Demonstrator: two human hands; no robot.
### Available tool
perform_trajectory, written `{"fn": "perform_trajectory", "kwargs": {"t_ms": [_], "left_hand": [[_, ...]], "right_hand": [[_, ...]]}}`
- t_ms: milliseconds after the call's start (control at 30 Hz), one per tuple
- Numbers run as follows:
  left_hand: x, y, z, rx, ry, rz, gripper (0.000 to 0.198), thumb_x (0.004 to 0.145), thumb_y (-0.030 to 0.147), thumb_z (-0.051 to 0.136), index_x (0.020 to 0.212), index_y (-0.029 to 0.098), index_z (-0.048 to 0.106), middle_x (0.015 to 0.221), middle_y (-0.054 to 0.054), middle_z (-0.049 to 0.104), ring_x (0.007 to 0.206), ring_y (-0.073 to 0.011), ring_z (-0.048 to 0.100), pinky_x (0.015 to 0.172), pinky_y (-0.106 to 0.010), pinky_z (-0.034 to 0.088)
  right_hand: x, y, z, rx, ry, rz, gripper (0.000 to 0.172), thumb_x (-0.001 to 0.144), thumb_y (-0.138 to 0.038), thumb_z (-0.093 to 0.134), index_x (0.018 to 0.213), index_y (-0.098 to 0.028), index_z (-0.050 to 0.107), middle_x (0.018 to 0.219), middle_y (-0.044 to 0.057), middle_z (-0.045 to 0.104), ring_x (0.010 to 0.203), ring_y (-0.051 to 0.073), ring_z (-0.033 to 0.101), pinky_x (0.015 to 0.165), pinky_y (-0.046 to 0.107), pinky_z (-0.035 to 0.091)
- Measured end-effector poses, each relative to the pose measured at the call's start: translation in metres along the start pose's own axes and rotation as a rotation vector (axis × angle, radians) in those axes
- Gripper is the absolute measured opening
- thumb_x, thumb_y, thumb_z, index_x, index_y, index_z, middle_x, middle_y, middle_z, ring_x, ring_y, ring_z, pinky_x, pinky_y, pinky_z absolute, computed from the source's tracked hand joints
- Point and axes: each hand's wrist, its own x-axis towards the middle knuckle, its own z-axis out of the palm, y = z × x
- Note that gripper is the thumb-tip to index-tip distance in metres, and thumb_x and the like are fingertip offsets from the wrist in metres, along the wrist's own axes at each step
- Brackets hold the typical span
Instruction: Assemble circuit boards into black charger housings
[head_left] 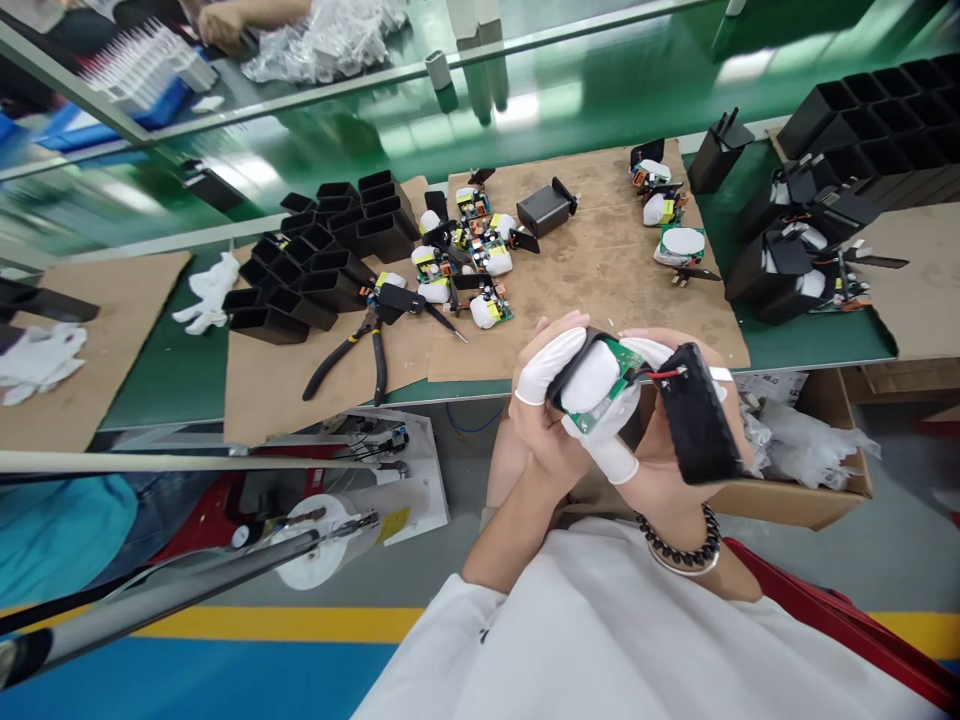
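Above my lap, just off the bench's front edge, my left hand (pixel 546 405) is closed round a black plastic housing (pixel 564 378), with white covers on some fingers. A green circuit board (pixel 624 366) with a white pad (pixel 592 380) sits partly inside that housing. My right hand (pixel 724 415), also in white finger covers, grips the board's other end. Red and black wires run from the board to a flat black cover plate (pixel 697 415), which lies over my right hand and hides part of its fingers.
Cardboard (pixel 585 290) covers much of the green bench. Several empty black housings (pixel 322 250), loose circuit boards (pixel 480 255) and pliers (pixel 367 345) lie ahead. More housings (pixel 862 130) stand at right. A carton (pixel 810 495) is below; a co-worker's hand (pixel 225 22) shows at top left.
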Motion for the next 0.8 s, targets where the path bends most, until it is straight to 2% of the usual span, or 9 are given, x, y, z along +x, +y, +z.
{"fn": "perform_trajectory", "kwargs": {"t_ms": [67, 133, 200, 300, 400, 500, 567, 700, 800], "left_hand": [[-0.004, -0.007, 0.002, -0.051, -0.027, -0.031, 0.034, 0.104, 0.037, 0.060, 0.136, 0.030, 0.062, 0.133, -0.003, 0.073, 0.130, -0.0245, 0.070, 0.118, -0.050, 0.052], [-0.007, -0.019, 0.003, -0.082, -0.109, -0.146, 0.037, 0.099, 0.029, 0.064, 0.136, 0.030, 0.060, 0.134, -0.004, 0.073, 0.129, -0.0237, 0.070, 0.118, -0.048, 0.053], [-0.007, -0.033, 0.001, -0.038, -0.237, -0.330, 0.043, 0.092, 0.021, 0.067, 0.135, 0.026, 0.059, 0.132, -0.007, 0.074, 0.123, -0.0243, 0.073, 0.112, -0.046, 0.057], [-0.001, -0.050, -0.008, 0.045, -0.447, -0.586, 0.057, 0.083, 0.016, 0.070, 0.137, 0.019, 0.055, 0.131, -0.012, 0.074, 0.121, -0.0280, 0.073, 0.107, -0.047, 0.060], [0.009, -0.058, -0.024, -0.054, -0.616, -0.707, 0.074, 0.080, 0.018, 0.075, 0.149, 0.021, 0.048, 0.151, -0.014, 0.063, 0.142, -0.0315, 0.061, 0.122, -0.051, 0.049], [0.019, -0.062, -0.039, -0.164, -0.752, -0.727, 0.089, 0.081, 0.016, 0.073, 0.162, 0.027, 0.038, 0.171, -0.011, 0.044, 0.159, -0.0318, 0.043, 0.134, -0.053, 0.034], [0.023, -0.064, -0.043, -0.163, -0.826, -0.694, 0.088, 0.082, 0.013, 0.070, 0.163, 0.027, 0.037, 0.172, -0.011, 0.043, 0.160, -0.0324, 0.041, 0.133, -0.054, 0.034], [0.024, -0.065, -0.039, -0.049, -0.824, -0.539, 0.075, 0.082, 0.012, 0.071, 0.154, 0.021, 0.050, 0.160, -0.015, 0.054, 0.152, -0.0338, 0.050, 0.128, -0.053, 0.041], [0.021, -0.058, -0.031, 0.024, -0.740, -0.500, 0.072, 0.082, 0.013, 0.077, 0.149, 0.017, 0.050, 0.147, -0.016, 0.060, 0.139, -0.0331, 0.058, 0.122, -0.051, 0.046]], "right_hand": [[0.007, 0.001, 0.002, 0.010, 0.059, -0.014, 0.052, 0.073, -0.022, 0.083, 0.122, -0.029, 0.068, 0.128, 0.008, 0.074, 0.118, 0.030, 0.073, 0.105, 0.048, 0.062], [0.019, 0.011, 0.005, 0.034, 0.027, 0.086, 0.047, 0.072, -0.020, 0.084, 0.117, -0.025, 0.070, 0.121, 0.007, 0.077, 0.110, 0.026, 0.075, 0.099, 0.043, 0.064], [0.034, 0.028, 0.006, 0.071, -0.128, 0.257, 0.044, 0.073, -0.024, 0.085, 0.115, -0.021, 0.070, 0.116, 0.007, 0.079, 0.105, 0.024, 0.077, 0.094, 0.041, 0.066], [0.057, 0.051, -0.001, 0.131, -0.422, 0.408, 0.060, 0.068, -0.028, 0.090, 0.123, -0.018, 0.068, 0.127, 0.010, 0.077, 0.112, 0.026, 0.077, 0.096, 0.043, 0.067], [0.075, 0.057, -0.016, 0.064, -0.447, 0.384, 0.070, 0.066, -0.034, 0.093, 0.129, -0.019, 0.067, 0.132, 0.012, 0.076, 0.117, 0.028, 0.076, 0.094, 0.043, 0.067], [0.084, 0.045, -0.025, -0.161, -0.322, 0.317, 0.048, 0.078, -0.043, 0.087, 0.118, -0.021, 0.073, 0.107, 0.008, 0.082, 0.093, 0.027, 0.080, 0.080, 0.041, 0.067], [0.087, 0.034, -0.021, -0.311, -0.322, 0.249, 0.038, 0.085, -0.043, 0.082, 0.115, -0.021, 0.075, 0.089, 0.006, 0.082, 0.078, 0.026, 0.079, 0.075, 0.041, 0.064], [0.094, 0.021, -0.003, -0.574, -0.491, 0.057, 0.023, 0.093, -0.027, 0.069, 0.113, -0.021, 0.077, 0.086, 0.007, 0.082, 0.079, 0.029, 0.078, 0.074, 0.039, 0.059], [0.102, 0.023, -0.002, -0.667, -0.658, -0.131, 0.025, 0.092, -0.010, 0.055, 0.100, -0.018, 0.077, 0.101, 0.011, 0.084, 0.088, 0.030, 0.080, 0.076, 0.038, 0.058]]}}
